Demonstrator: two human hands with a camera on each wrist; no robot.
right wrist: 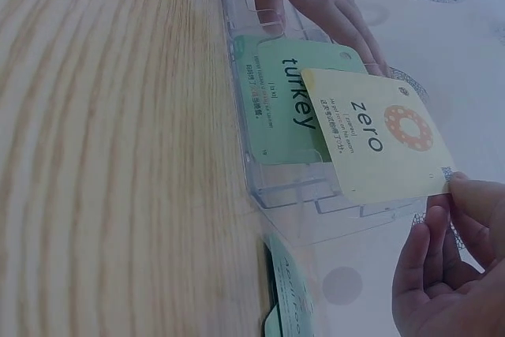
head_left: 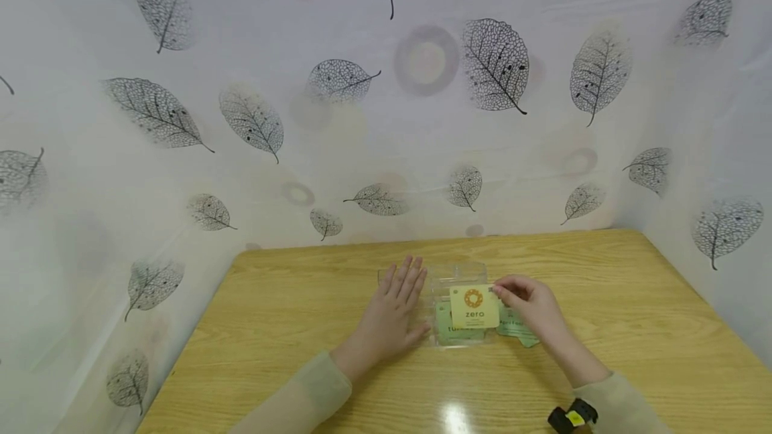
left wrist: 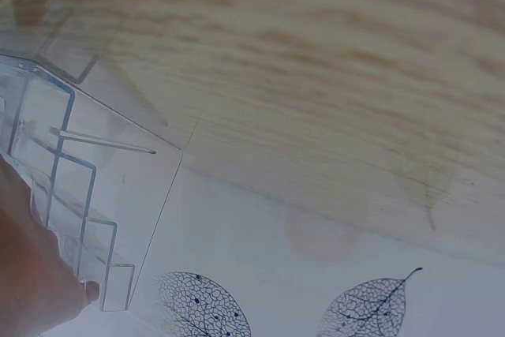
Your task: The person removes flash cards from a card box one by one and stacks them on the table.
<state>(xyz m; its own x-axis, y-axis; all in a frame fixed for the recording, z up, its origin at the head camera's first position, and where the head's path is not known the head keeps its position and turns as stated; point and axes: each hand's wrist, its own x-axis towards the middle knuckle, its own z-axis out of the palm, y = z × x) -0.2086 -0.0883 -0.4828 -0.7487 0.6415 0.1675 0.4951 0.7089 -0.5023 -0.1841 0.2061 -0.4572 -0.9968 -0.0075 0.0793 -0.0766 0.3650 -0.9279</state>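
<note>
A clear plastic stepped card holder (head_left: 458, 272) stands on the table, and a green "turkey" card (right wrist: 272, 104) leans in its front tier. My left hand (head_left: 395, 307) rests on the holder's left side with its fingers straight. Between thumb and fingers, my right hand (head_left: 533, 303) pinches a yellow "zero" card (head_left: 475, 317) by its upper right corner. That card overlaps the turkey card and hides part of it. In the left wrist view, the holder's tiered side (left wrist: 87, 195) shows beside the hand.
Green cards (head_left: 517, 332), the top one reading "April Fool", lie on the wooden table (head_left: 289, 327) just right of the holder. Behind the table hangs a pale sheet (head_left: 386, 139) printed with leaves. A black band (head_left: 573, 415) circles the right wrist.
</note>
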